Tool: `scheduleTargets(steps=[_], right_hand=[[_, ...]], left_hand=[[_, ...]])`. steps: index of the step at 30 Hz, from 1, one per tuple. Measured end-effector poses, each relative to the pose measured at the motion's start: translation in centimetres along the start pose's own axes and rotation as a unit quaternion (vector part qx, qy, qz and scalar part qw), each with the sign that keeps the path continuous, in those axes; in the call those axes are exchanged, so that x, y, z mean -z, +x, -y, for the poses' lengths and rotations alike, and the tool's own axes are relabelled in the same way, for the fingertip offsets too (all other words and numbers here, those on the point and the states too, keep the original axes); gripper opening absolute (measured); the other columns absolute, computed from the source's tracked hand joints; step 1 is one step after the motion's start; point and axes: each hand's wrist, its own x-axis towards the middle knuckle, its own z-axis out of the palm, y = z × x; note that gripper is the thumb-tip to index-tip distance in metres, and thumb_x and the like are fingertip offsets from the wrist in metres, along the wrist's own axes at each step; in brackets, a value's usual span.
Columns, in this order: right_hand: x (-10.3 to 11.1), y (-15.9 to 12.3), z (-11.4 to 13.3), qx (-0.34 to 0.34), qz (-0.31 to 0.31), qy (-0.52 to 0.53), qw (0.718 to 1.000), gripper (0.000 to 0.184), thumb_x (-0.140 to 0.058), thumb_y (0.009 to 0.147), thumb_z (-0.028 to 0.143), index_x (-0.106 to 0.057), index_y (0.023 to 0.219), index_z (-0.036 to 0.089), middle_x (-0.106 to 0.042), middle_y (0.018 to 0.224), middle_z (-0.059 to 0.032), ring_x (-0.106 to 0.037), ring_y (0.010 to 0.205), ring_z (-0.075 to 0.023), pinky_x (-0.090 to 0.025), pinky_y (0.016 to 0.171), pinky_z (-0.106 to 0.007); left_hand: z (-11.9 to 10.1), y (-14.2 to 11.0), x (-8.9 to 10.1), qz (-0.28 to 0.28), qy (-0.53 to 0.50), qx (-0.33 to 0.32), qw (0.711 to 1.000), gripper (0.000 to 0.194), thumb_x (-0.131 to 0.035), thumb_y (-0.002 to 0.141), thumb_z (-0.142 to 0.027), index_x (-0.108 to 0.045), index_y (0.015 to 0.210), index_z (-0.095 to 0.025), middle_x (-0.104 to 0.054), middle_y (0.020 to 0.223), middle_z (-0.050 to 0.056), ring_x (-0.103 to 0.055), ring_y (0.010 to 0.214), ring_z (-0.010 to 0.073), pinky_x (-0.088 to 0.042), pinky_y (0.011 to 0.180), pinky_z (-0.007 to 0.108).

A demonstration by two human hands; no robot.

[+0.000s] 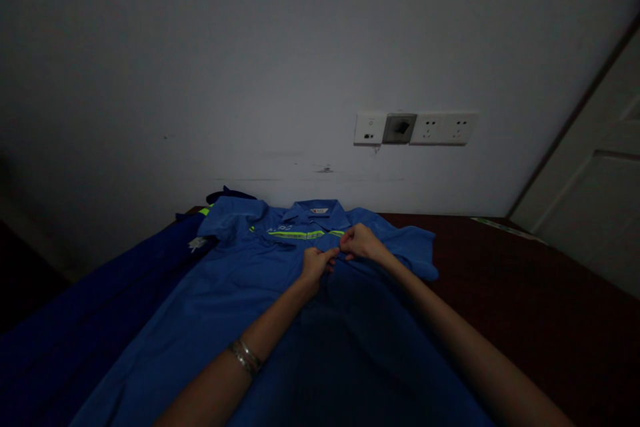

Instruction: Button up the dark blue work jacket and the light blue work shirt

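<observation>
A blue short-sleeved work shirt [235, 293] lies spread out, its collar toward the wall and a yellow-green reflective stripe across the chest. On its front placket, just below the stripe, my two hands meet. My left hand [316, 263], with silver bangles at the wrist, pinches the fabric between thumb and fingers. Close beside it, almost touching, my right hand [358, 243] is closed on the placket's other side, fingertips together. Whether a button sits between the fingertips is too small and dark to tell. A label shows inside the collar.
Under the shirt's left side lies a darker blue garment [125, 300] with a yellow-green strip. The dark red-brown tabletop [490, 293] shows at right. Behind stands a pale wall [225, 80] with a row of sockets [444, 129]. A white panelled door [590, 193] is at right.
</observation>
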Motion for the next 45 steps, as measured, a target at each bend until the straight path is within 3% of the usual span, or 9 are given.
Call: scheduleTargets(steps=[5,8,11,20,27,31,36,40,45], right_hand=[[0.6,0.3,-0.4,0.014,0.015,0.069,0.997,0.006,-0.056,0.061,0.012,-0.062,0.063,0.01,-0.06,0.057,-0.0002,-0.056,0.05,-0.0096,-0.047,0.048,-0.017],[1.2,0.1,-0.3,0.039,0.024,0.042,0.998,0.013,-0.058,0.061,0.014,-0.066,0.07,0.01,-0.062,0.058,-0.0009,-0.055,0.051,-0.0097,-0.045,0.05,-0.018],[1.5,-0.2,-0.2,0.08,0.021,-0.019,0.996,0.027,-0.063,0.056,0.014,-0.067,0.082,0.009,-0.065,0.067,-0.0026,-0.057,0.059,-0.0116,-0.044,0.054,-0.019],[0.2,-1.1,0.5,0.215,-0.073,-0.214,0.95,0.026,-0.063,0.061,0.022,-0.068,0.084,0.011,-0.067,0.08,-0.0068,-0.06,0.075,-0.0174,-0.041,0.064,-0.021],[1.0,-1.3,0.4,0.27,-0.051,-0.178,0.945,0.023,-0.051,0.074,0.026,-0.069,0.08,0.014,-0.068,0.08,-0.0077,-0.06,0.074,-0.0174,-0.04,0.063,-0.022],[1.5,-0.6,-0.2,0.243,-0.026,-0.12,0.962,0.025,-0.052,0.073,0.029,-0.07,0.077,0.012,-0.068,0.075,-0.0063,-0.058,0.068,-0.0163,-0.039,0.061,-0.023],[1.7,0.5,-1.4,0.183,0.011,-0.048,0.982,0.032,-0.052,0.071,0.036,-0.069,0.078,0.009,-0.065,0.067,-0.0039,-0.054,0.06,-0.0137,-0.037,0.054,-0.022],[1.6,1.0,-2.0,0.171,0.023,-0.031,0.985,0.033,-0.052,0.07,0.038,-0.068,0.073,0.009,-0.062,0.064,-0.0026,-0.05,0.057,-0.012,-0.035,0.051,-0.02],[1.6,1.1,-2.1,0.153,0.035,-0.008,0.988,0.033,-0.053,0.067,0.038,-0.067,0.072,0.009,-0.059,0.058,-0.0008,-0.045,0.052,-0.0097,-0.033,0.049,-0.02]], left_hand=[[-0.5,0.1,0.0,0.008,-0.064,0.03,0.997,0.024,-0.066,0.061,-0.029,-0.055,0.061,-0.009,-0.057,0.057,0.002,-0.047,0.04,0.0057,-0.033,0.036,0.017],[-1.1,-0.1,0.1,0.034,-0.12,0.043,0.991,0.025,-0.063,0.064,-0.033,-0.054,0.071,-0.011,-0.059,0.07,0.003,-0.048,0.042,0.0055,-0.031,0.035,0.017],[-1.5,-0.1,0.2,0.059,-0.143,0.043,0.987,0.025,-0.059,0.068,-0.035,-0.053,0.074,-0.012,-0.058,0.069,0.002,-0.046,0.041,0.0051,-0.03,0.034,0.017],[-1.5,0.6,0.5,0.035,-0.107,-0.001,0.994,0.023,-0.059,0.069,-0.032,-0.054,0.068,-0.01,-0.058,0.072,0.003,-0.046,0.042,0.0041,-0.031,0.033,0.016],[-2.0,0.9,0.9,0.04,-0.063,-0.044,0.996,0.029,-0.061,0.067,-0.038,-0.058,0.07,-0.01,-0.055,0.062,0.001,-0.048,0.044,0.0061,-0.033,0.032,0.016],[-1.7,1.1,1.1,0.05,0.037,-0.12,0.991,0.032,-0.061,0.066,-0.039,-0.063,0.076,-0.009,-0.059,0.063,0.004,-0.052,0.046,0.0096,-0.034,0.032,0.017],[-0.7,1.7,1.3,0.034,0.148,-0.174,0.973,0.024,-0.058,0.068,-0.025,-0.067,0.086,-0.009,-0.058,0.054,0.001,-0.049,0.043,0.009,-0.032,0.036,0.017],[-0.2,1.6,1.2,0.016,0.226,-0.258,0.939,0.015,-0.057,0.067,-0.015,-0.068,0.077,-0.011,-0.062,0.059,0.002,-0.047,0.047,0.0074,-0.036,0.047,0.019],[-0.3,0.8,1.2,-0.008,0.277,-0.339,0.899,0.013,-0.057,0.069,-0.017,-0.068,0.077,-0.014,-0.065,0.073,0.003,-0.049,0.056,0.0093,-0.039,0.058,0.022]])
